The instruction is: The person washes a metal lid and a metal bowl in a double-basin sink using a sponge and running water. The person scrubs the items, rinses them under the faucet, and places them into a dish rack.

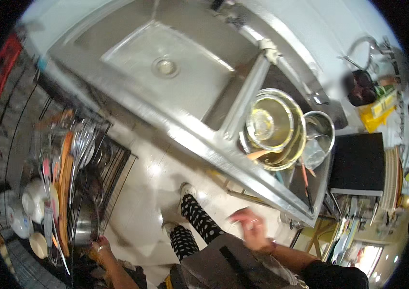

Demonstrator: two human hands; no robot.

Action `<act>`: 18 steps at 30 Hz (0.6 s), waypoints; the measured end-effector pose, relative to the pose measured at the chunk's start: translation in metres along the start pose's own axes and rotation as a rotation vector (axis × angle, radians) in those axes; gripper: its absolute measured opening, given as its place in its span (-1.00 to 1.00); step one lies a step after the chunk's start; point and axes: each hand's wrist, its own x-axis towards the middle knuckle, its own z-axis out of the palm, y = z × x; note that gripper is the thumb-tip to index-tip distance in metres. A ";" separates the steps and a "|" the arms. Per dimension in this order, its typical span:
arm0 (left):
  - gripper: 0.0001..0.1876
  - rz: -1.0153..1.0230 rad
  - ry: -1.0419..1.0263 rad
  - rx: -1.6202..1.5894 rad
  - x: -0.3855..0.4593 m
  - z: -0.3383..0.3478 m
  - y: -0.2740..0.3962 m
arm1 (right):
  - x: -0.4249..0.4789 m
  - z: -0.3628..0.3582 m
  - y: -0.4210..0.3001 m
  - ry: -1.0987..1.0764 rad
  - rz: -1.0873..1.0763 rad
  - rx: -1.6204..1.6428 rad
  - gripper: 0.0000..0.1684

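At the lower left, my left hand (102,247) is at the near edge of a stainless-steel pot (86,225) on a black wire rack (118,180). Its fingers are partly hidden there, so I cannot tell whether they grip the pot or only touch it. My right hand (250,229), blurred, hangs over the floor below the sink's front edge. Its fingers are apart and nothing shows in it. Wooden utensils (63,195), wire whisks (84,139) and white bowls (35,200) crowd the rack beside the pot.
A double steel sink (175,104) spans the top. Its right basin holds nested metal bowls (280,119), a steel container (320,144) and a red-handled utensil (305,178). A faucet (269,48) stands behind. A dark box-shaped appliance (356,162) is at the right.
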 end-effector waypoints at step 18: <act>-0.79 0.445 0.519 1.104 0.168 0.050 -0.451 | 0.067 -0.162 0.181 0.614 0.837 0.624 -0.72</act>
